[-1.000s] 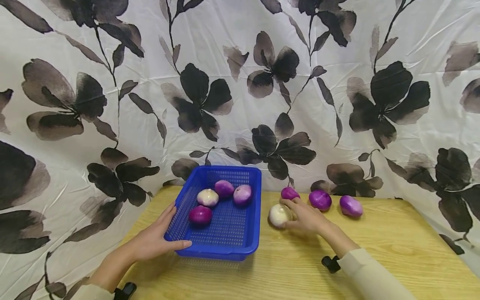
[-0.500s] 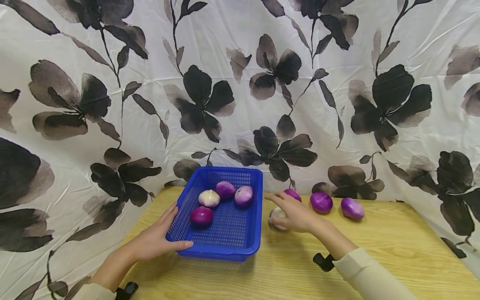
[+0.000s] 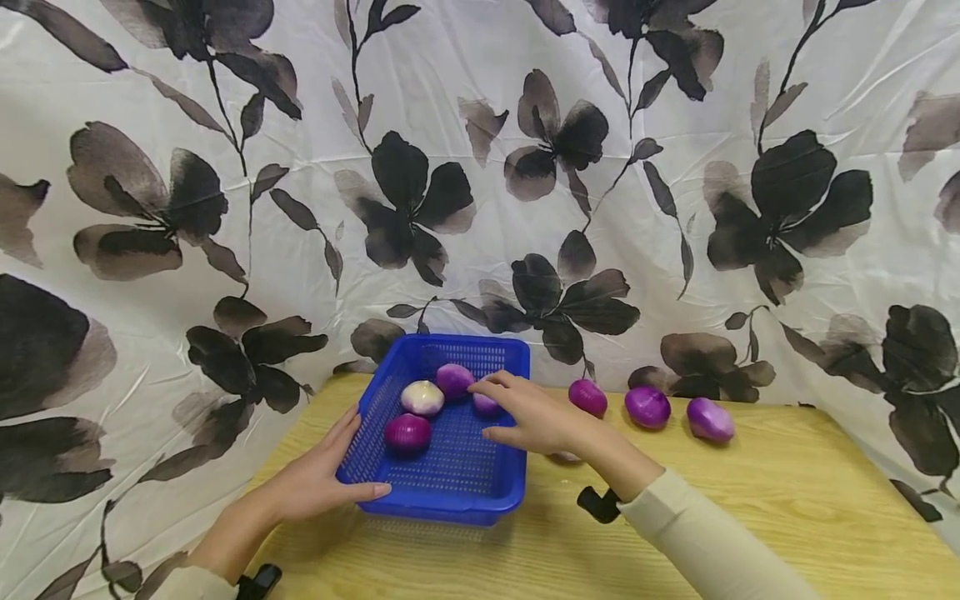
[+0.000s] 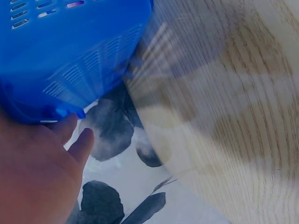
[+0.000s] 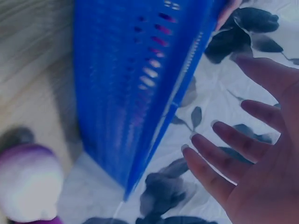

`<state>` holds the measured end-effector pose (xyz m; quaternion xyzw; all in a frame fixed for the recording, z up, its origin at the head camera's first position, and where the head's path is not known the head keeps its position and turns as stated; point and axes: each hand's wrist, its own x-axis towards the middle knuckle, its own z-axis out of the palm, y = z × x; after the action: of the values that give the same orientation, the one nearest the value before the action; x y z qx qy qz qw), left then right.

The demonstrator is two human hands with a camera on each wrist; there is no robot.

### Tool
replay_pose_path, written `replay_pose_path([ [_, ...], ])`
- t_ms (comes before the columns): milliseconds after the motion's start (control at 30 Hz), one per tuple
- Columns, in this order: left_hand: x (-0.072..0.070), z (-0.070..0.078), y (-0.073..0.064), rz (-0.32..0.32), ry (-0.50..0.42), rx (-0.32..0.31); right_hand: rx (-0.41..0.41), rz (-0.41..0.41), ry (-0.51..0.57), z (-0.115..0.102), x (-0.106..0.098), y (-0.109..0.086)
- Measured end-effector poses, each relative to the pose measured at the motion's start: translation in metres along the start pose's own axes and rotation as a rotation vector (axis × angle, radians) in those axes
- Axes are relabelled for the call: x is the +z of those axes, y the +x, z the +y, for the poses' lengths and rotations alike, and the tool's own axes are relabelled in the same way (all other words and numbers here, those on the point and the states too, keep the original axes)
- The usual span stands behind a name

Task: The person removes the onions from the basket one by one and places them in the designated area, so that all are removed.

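My left hand [image 3: 315, 479] rests on the left front corner of a blue plastic basket [image 3: 442, 504], fingers straight along its side and thumb across the front rim. In the left wrist view, fingertips [image 4: 70, 125] meet the rim. My right hand [image 3: 536, 417] is over the basket's right rim, palm down, with spread fingers holding nothing. Inside the basket are a whitish onion [image 3: 422, 399], a dark purple onion [image 3: 407, 433], a lighter purple onion [image 3: 454, 381] and another onion [image 3: 486, 403] partly hidden by the right hand. A white-and-purple onion [image 5: 30, 182] lies outside, mostly behind that hand in the head view.
To the basket's right, along the back of the wooden table [image 3: 720, 500], lie a magenta onion [image 3: 588, 398], a purple onion [image 3: 647, 407] and a paler purple onion [image 3: 710, 420]. A floral cloth [image 3: 480, 208] hangs directly behind the table.
My right hand has left the white onion on the table and moved left over the basket's rim, its fingers spread. My left hand has stayed at the basket's corner.
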<state>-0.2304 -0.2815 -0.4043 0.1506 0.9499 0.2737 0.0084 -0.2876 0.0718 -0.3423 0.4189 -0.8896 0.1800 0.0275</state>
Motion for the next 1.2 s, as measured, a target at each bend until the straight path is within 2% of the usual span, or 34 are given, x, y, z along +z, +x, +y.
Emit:
replay_pose_path([
  [267,-0.003,0.000,0.001,0.011,0.007,0.001,-0.020,-0.071,0.004,-0.011,0.000,0.045],
  [433,-0.003,0.000,0.003,0.009,0.009,0.000,-0.039,-0.147,0.106,-0.008,0.003,0.071],
  [500,-0.003,0.000,0.003,0.003,0.011,-0.001,0.001,-0.173,0.158,-0.005,0.005,0.080],
  [600,-0.002,0.000,0.003,-0.002,0.014,-0.005,0.113,-0.170,0.264,-0.002,0.011,0.092],
  [700,-0.001,-0.002,0.001,-0.006,0.019,-0.013,0.255,-0.169,0.432,-0.003,0.020,0.101],
  [833,0.000,-0.004,-0.001,-0.009,0.026,-0.018,0.380,-0.220,0.635,-0.006,0.035,0.111],
  [967,0.000,-0.006,-0.002,-0.002,0.031,-0.017,0.430,-0.275,0.692,-0.009,0.050,0.117],
  [1200,0.001,-0.006,0.000,-0.014,0.032,-0.019,0.420,-0.415,0.676,-0.012,0.067,0.125],
])
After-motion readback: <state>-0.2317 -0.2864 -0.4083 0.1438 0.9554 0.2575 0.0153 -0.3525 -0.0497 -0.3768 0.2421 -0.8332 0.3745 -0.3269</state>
